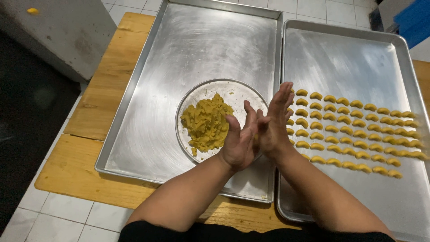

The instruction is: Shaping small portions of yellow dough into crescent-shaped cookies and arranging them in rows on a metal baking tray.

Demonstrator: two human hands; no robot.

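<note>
My left hand [238,144] and my right hand [275,121] are pressed palm to palm with the fingers straight, above the seam between two metal trays. A sliver of a yellow dough piece [256,140] shows between the palms; the rest of it is hidden. Just left of my hands a heap of yellow dough [207,123] lies on a round metal plate [242,92], which sits in the left tray [148,112]. The right tray [349,58] carries several rows of small crescent-shaped dough pieces [354,130], starting right beside my right hand.
Both trays rest side by side on a wooden table [98,98] over a white tiled floor. A grey box [67,31] stands at the far left corner and a blue object [414,20] at the far right. The far half of the right tray is bare metal.
</note>
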